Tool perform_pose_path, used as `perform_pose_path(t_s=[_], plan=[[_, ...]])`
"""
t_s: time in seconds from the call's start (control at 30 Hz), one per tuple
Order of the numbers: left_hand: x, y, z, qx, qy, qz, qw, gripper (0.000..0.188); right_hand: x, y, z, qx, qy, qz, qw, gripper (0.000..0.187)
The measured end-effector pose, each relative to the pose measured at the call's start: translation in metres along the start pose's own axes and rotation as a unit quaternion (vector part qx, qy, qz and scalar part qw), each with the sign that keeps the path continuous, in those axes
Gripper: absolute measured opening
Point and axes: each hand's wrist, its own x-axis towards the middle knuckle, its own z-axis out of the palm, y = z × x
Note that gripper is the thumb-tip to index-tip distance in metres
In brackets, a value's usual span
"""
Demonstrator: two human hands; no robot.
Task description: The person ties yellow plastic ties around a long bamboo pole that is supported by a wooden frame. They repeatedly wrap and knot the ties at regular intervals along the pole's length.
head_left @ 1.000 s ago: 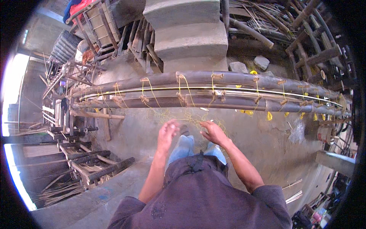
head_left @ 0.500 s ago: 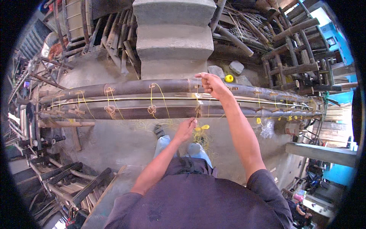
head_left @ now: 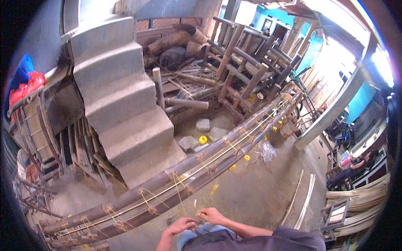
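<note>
Both hands are close together in front of my lap, on the near side of two long dark bamboo poles. My left hand (head_left: 183,225) has its fingers curled toward the right hand; whatever they grip is too small to make out. My right hand (head_left: 212,215) is closed in a pinch, and a small pale strip (head_left: 195,203) shows beside its fingertips. Yellow string (head_left: 181,193) is looped around pegs on the far bamboo pole (head_left: 157,183) and the near bamboo pole (head_left: 167,201). A thin pale rod (head_left: 163,194) runs lengthwise between the poles.
Concrete steps (head_left: 125,108) rise beyond the poles. A yellow spool (head_left: 202,140) lies by some stone blocks (head_left: 203,124). Stacked bamboo frames (head_left: 243,67) stand at the back right. Pale strips (head_left: 305,201) lie on the floor at the right, and another person (head_left: 351,167) is farther off.
My view has swung up and to the right, so the poles now run diagonally. Both hands have left the poles and come together near my lap; the right no longer points.
</note>
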Motion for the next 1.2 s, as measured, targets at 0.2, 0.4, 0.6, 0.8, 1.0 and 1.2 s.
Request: perform_pose_path(t_s=[0.2,0.4,0.6,0.8,1.0,1.2], plan=[[0.025,-0.036,0.016,-0.206,0.038,0.050,0.976,0.040,-0.021,0.003,-0.015,-0.016,-0.172,-0.114,0.978,0.033],[0.011,0.002,0.038,-0.190,0.188,0.143,0.953,0.036,-0.005,0.024,-0.001,0.121,-0.082,-0.200,0.969,0.030],[-0.001,0.058,0.056,0.113,0.206,-0.074,0.969,0.039,-0.025,0.006,-0.028,0.157,0.184,-0.172,0.955,0.024],[0.004,0.053,0.052,-0.095,0.195,0.193,0.957,0.039,-0.021,0.015,-0.005,-0.014,-0.002,-0.362,0.932,0.023],[-0.005,0.059,0.015,-0.219,0.114,0.167,0.954,0.042,-0.020,-0.005,0.029,0.053,-0.064,-0.268,0.960,0.028],[-0.044,0.075,0.046,-0.191,0.141,0.189,0.953,0.038,-0.031,-0.031,-0.007,0.009,0.010,-0.209,0.978,0.029]])
